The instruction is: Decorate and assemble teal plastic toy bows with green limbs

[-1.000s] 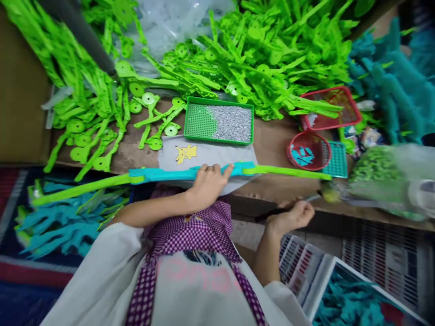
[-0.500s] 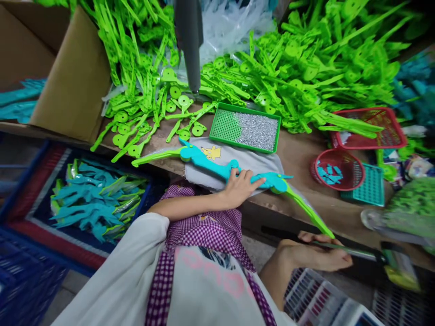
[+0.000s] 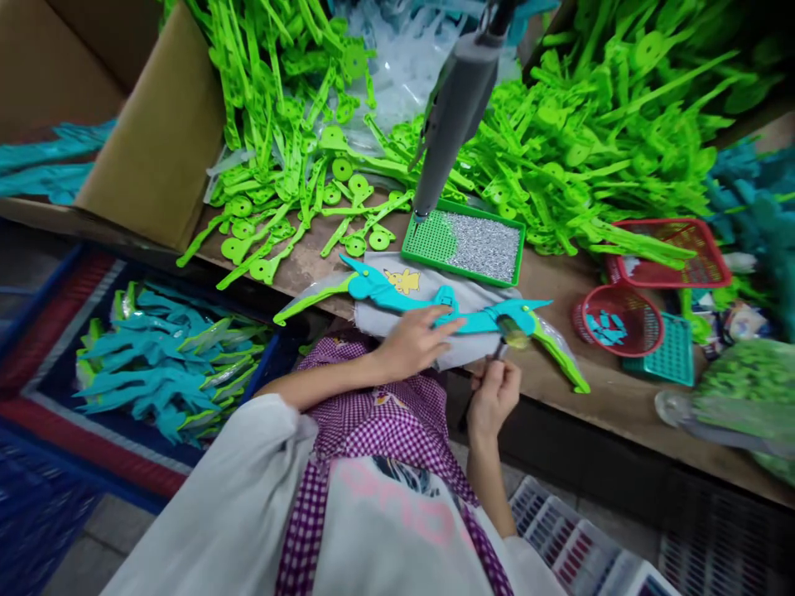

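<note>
A blue toy bow (image 3: 397, 300) with green limbs lies across a grey cloth (image 3: 373, 319) at the table's front edge. My left hand (image 3: 413, 343) holds the bow by its middle, fingers over the lower edge near the raised grip piece. In my right hand (image 3: 495, 393), the fingers are wrapped round the dark handle of a mallet. Its yellowish head (image 3: 514, 333) is over the bow's right joint; whether it touches is unclear. Beyond the bow, a green tray (image 3: 428, 240) holds small silvery metal pieces. A grey power screwdriver (image 3: 456, 116) hangs with its tip over that tray.
Green plastic parts (image 3: 559, 157) are heaped along the back. At the right are red baskets (image 3: 652, 310), a teal basket (image 3: 674, 352) and a bag of green bits (image 3: 745, 397). A cardboard box (image 3: 155, 132) stands left, above a blue crate (image 3: 264, 364) of blue-green bows.
The mallet has come from the lower right up to the bow's right joint. My view has shifted, and the hanging screwdriver has swung right. My left hand stays on the bow.
</note>
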### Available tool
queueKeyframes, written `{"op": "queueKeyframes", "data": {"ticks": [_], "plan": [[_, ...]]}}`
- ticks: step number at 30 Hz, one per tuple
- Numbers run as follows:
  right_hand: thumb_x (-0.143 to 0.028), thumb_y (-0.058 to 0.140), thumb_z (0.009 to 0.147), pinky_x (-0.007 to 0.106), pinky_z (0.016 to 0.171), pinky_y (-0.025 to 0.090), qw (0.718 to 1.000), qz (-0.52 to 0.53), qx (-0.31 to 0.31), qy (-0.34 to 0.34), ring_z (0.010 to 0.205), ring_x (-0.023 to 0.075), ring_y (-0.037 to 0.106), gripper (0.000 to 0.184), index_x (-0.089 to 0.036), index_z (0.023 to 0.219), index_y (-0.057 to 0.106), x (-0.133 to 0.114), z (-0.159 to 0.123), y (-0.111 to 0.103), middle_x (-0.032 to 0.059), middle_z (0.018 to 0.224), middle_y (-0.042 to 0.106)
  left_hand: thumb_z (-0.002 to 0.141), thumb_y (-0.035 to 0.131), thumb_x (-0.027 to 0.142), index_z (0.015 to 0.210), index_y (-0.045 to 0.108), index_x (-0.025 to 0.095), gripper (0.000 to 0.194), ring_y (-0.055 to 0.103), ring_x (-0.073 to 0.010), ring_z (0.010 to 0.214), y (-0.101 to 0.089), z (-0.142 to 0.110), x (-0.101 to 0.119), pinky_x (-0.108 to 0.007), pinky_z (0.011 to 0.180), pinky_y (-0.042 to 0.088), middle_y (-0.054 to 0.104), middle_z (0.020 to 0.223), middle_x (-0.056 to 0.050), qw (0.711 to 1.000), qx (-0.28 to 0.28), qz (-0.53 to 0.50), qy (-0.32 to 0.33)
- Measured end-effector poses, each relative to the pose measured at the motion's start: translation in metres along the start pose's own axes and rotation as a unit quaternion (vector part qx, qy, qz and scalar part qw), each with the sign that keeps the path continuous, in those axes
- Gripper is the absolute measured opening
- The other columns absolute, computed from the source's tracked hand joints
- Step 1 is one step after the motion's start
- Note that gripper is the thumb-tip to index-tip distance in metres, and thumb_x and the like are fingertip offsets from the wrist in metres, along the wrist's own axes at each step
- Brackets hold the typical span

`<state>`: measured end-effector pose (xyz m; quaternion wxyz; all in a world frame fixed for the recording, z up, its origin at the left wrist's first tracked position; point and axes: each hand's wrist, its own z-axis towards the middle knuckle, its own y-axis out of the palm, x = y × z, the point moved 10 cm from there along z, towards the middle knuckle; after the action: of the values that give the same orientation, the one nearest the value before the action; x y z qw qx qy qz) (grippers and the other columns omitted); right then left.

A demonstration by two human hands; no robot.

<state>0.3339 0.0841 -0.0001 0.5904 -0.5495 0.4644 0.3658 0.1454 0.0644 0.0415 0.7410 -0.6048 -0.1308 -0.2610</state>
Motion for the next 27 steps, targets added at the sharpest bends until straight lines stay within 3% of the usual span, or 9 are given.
{"op": "queueKeyframes", "data": {"ticks": [2, 5, 7, 9, 11, 14, 18, 23, 27], "plan": [[-0.058, 0.052, 0.091, 0.028, 0.058, 0.043, 0.990, -0.093, -0.092, -0.047, 0.058, 0.0137, 0.053, 0.040, -0.020, 0.099, 0.061, -0.011, -0.004, 0.030, -0.0015, 0.071, 0.060, 0.102, 0.051, 0.033, 0.131, 0.059, 0.021, 0.033, 0.055, -0.0241, 0.127, -0.055, -0.063, -0.063, -0.043, 0.109, 0.043, 0.061, 0.131, -0.013, 0.981, 0.113, 0.032, -0.156], [-0.058, 0.046, 0.093, 0.032, 0.066, 0.045, 0.948, -0.174, -0.225, -0.140, 0.067, 0.0188, 0.061, 0.044, -0.019, 0.098, 0.066, -0.031, -0.019, 0.091, 0.0058, 0.080, 0.070, 0.097, 0.057, 0.041, 0.127, 0.054, 0.013, 0.041, 0.055, -0.0296, 0.126, -0.116, -0.169, -0.152, -0.047, 0.106, 0.045, 0.060, 0.128, -0.019, 0.889, 0.228, 0.096, -0.385], [-0.057, 0.039, 0.096, 0.031, 0.065, 0.042, 0.914, -0.218, -0.287, -0.185, 0.066, 0.0201, 0.061, 0.047, -0.019, 0.099, 0.066, -0.040, -0.029, 0.131, 0.0067, 0.077, 0.070, 0.093, 0.060, 0.043, 0.121, 0.054, 0.012, 0.042, 0.064, -0.0270, 0.107, -0.119, -0.210, -0.197, -0.042, 0.092, 0.052, 0.064, 0.119, -0.019, 0.860, 0.220, 0.028, -0.460], [-0.055, 0.033, 0.099, 0.031, 0.062, 0.037, 0.883, -0.271, -0.317, -0.214, 0.062, 0.0203, 0.059, 0.050, -0.019, 0.102, 0.066, -0.043, -0.034, 0.162, 0.0065, 0.072, 0.069, 0.093, 0.057, 0.047, 0.104, 0.059, 0.015, 0.035, 0.066, -0.0200, 0.075, -0.094, -0.224, -0.229, -0.033, 0.070, 0.053, 0.070, 0.093, -0.011, 0.840, 0.159, -0.130, -0.502], [-0.053, 0.028, 0.101, 0.030, 0.060, 0.031, 0.860, -0.325, -0.317, -0.233, 0.059, 0.0197, 0.056, 0.052, -0.018, 0.105, 0.066, -0.044, -0.034, 0.180, 0.0065, 0.070, 0.067, 0.092, 0.054, 0.053, 0.087, 0.062, 0.016, 0.038, 0.057, -0.0133, 0.051, -0.067, -0.219, -0.240, -0.025, 0.053, 0.044, 0.065, 0.068, -0.003, 0.812, 0.115, -0.280, -0.498], [-0.049, 0.025, 0.103, 0.030, 0.059, 0.022, 0.829, -0.400, -0.302, -0.250, 0.055, 0.0175, 0.049, 0.052, -0.017, 0.104, 0.066, -0.045, -0.032, 0.190, 0.0066, 0.068, 0.066, 0.084, 0.063, 0.056, 0.073, 0.064, 0.016, 0.042, 0.044, -0.0077, 0.038, -0.056, -0.205, -0.245, -0.020, 0.041, 0.030, 0.054, 0.051, 0.002, 0.776, 0.148, -0.383, -0.479], [-0.045, 0.027, 0.105, 0.031, 0.059, 0.014, 0.787, -0.486, -0.294, -0.243, 0.051, 0.0151, 0.040, 0.047, -0.016, 0.103, 0.064, -0.050, -0.031, 0.190, 0.0064, 0.068, 0.065, 0.077, 0.071, 0.050, 0.065, 0.065, 0.014, 0.038, 0.042, -0.0061, 0.035, -0.058, -0.196, -0.253, -0.019, 0.037, 0.028, 0.053, 0.046, 0.002, 0.754, 0.209, -0.408, -0.471], [-0.044, 0.022, 0.107, 0.029, 0.060, 0.019, 0.789, -0.475, -0.273, -0.277, 0.057, 0.0161, 0.047, 0.048, -0.017, 0.105, 0.062, -0.082, -0.035, 0.188, 0.0063, 0.072, 0.065, 0.075, 0.073, 0.050, 0.063, 0.066, 0.014, 0.039, 0.041, -0.0057, 0.033, -0.058, -0.195, -0.256, -0.019, 0.035, 0.027, 0.053, 0.043, 0.003, 0.758, 0.216, -0.405, -0.462], [-0.042, 0.027, 0.107, 0.030, 0.059, 0.016, 0.733, -0.557, -0.310, -0.238, 0.055, 0.0160, 0.046, 0.043, -0.016, 0.108, 0.061, -0.067, -0.037, 0.202, 0.0068, 0.073, 0.067, 0.075, 0.074, 0.051, 0.062, 0.066, 0.014, 0.040, 0.041, -0.0054, 0.032, -0.060, -0.194, -0.254, -0.018, 0.034, 0.027, 0.053, 0.042, 0.003, 0.759, 0.213, -0.407, -0.461]]}}
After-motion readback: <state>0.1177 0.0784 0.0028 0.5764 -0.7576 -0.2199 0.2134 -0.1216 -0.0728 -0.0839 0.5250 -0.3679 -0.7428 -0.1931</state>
